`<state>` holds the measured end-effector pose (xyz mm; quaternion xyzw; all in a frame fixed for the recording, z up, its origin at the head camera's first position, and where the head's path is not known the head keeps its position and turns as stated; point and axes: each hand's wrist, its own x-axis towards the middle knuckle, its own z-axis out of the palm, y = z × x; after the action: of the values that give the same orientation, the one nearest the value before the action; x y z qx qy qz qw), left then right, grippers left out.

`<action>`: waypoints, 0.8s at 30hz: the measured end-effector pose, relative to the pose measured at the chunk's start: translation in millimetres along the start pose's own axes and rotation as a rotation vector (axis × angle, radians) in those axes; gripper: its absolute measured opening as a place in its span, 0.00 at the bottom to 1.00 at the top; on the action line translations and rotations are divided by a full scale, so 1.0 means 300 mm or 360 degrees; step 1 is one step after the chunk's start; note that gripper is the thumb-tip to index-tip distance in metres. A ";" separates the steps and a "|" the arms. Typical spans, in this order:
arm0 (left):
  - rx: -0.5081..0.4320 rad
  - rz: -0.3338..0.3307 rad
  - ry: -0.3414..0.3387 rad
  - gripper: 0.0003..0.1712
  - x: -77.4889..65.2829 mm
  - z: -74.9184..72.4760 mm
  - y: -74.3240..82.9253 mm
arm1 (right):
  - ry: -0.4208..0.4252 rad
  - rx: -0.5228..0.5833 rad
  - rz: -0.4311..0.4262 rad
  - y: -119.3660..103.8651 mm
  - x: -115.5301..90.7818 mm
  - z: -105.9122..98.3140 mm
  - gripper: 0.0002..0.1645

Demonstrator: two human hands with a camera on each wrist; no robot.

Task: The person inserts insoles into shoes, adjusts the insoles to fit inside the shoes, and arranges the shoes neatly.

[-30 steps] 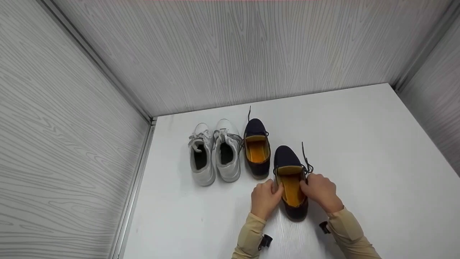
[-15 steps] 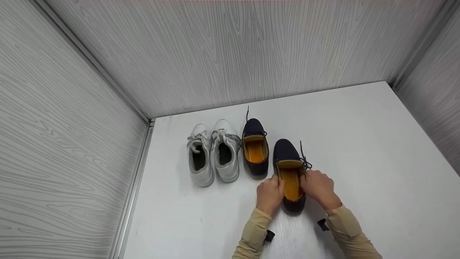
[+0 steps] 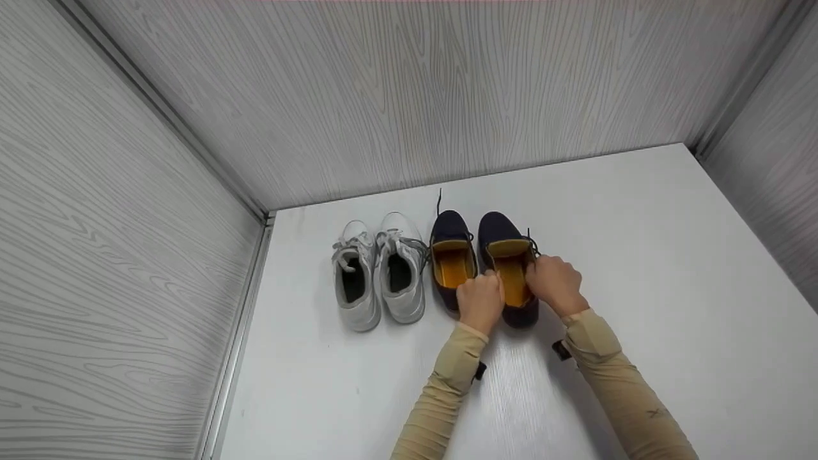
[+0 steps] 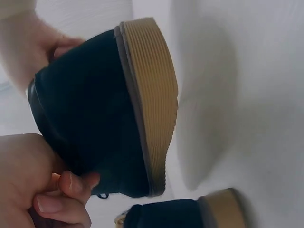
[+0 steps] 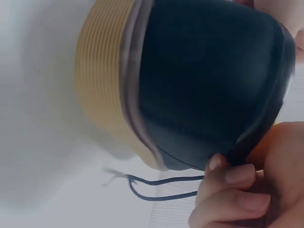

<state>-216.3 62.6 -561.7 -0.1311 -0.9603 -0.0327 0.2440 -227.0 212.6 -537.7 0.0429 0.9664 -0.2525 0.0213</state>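
Note:
Both hands hold one navy slip-on shoe (image 3: 498, 230) with a yellow-orange lining, toe toward the back wall. My left hand (image 3: 480, 300) pinches its left side edge, and my right hand (image 3: 555, 284) pinches the right side, thumb inside. In the left wrist view the ribbed tan sole (image 4: 152, 90) stands apart from its shadow, so the shoe appears raised off the table. A dark lace loop (image 5: 161, 183) hangs beside the right fingers. Just left of the held shoe stands its matching navy shoe (image 3: 449, 225), its heel partly hidden by my left hand.
Two white sneakers with grey laces, a left one (image 3: 362, 313) and a right one (image 3: 407, 305), stand side by side left of the navy shoes. The white tabletop (image 3: 307, 396) meets a wood-grain back wall (image 3: 409, 102) and a left side wall (image 3: 115, 255).
Both hands have carried the navy shoe away from me and slightly left, until its toe is about level with the matching shoe's. The other shoes have stayed put.

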 end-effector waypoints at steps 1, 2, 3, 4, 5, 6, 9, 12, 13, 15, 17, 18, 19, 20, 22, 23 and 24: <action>0.0016 -0.0002 -0.0030 0.18 0.016 0.003 0.005 | 0.0001 0.0005 0.0008 -0.002 0.016 -0.001 0.21; 0.0030 -0.0004 -0.0063 0.18 0.031 0.006 0.011 | 0.0002 0.0010 0.0020 -0.005 0.032 -0.001 0.22; 0.0042 -0.0004 -0.0097 0.17 0.045 0.009 0.016 | 0.0003 0.0015 0.0035 -0.006 0.046 -0.001 0.22; 0.0045 -0.0010 -0.0134 0.15 0.058 0.013 0.022 | 0.0000 0.0017 0.0050 -0.006 0.059 -0.001 0.22; 0.0047 -0.0017 -0.0168 0.14 0.070 0.017 0.027 | -0.0006 0.0019 0.0067 -0.006 0.070 0.000 0.21; 0.0049 -0.0031 -0.0206 0.12 0.083 0.019 0.032 | -0.0008 0.0022 0.0081 -0.006 0.082 0.002 0.21; 0.0060 -0.0092 -0.0331 0.09 0.117 0.031 0.047 | -0.0010 0.0043 0.0103 -0.004 0.111 0.012 0.21; 0.0022 -0.0163 -0.0455 0.09 0.153 0.039 0.060 | 0.0002 0.0066 0.0119 -0.003 0.135 0.026 0.22; 0.0002 -0.0179 -0.0491 0.10 0.164 0.042 0.063 | 0.0011 0.0069 0.0126 -0.002 0.143 0.031 0.22; -0.0062 -0.0223 -0.0557 0.10 0.185 0.048 0.068 | 0.0033 0.0079 0.0144 -0.003 0.157 0.037 0.23; -0.0119 -0.0272 -0.0590 0.10 0.201 0.056 0.070 | 0.0046 0.0082 0.0149 -0.003 0.170 0.042 0.23; -0.0138 -0.0296 -0.0598 0.10 0.207 0.061 0.071 | 0.0051 0.0082 0.0145 -0.003 0.176 0.045 0.24; -0.0148 -0.0317 -0.0599 0.10 0.211 0.066 0.071 | 0.0052 0.0080 0.0137 -0.003 0.182 0.049 0.24; -0.0162 -0.0339 -0.0600 0.10 0.214 0.070 0.070 | 0.0049 0.0076 0.0130 -0.003 0.187 0.051 0.24; -0.0174 -0.0361 -0.0606 0.10 0.215 0.080 0.070 | 0.0038 0.0055 0.0115 -0.001 0.195 0.060 0.24; -0.0176 -0.0363 -0.0617 0.11 0.215 0.084 0.070 | 0.0036 0.0041 0.0111 0.001 0.197 0.064 0.24; -0.0178 -0.0363 -0.0629 0.11 0.214 0.088 0.071 | 0.0039 0.0031 0.0112 0.002 0.199 0.068 0.24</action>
<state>-277.2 101.5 -554.3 -0.0390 -0.9947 -0.0869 0.0381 -285.9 207.5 -559.6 0.0800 0.9620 -0.2605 0.0178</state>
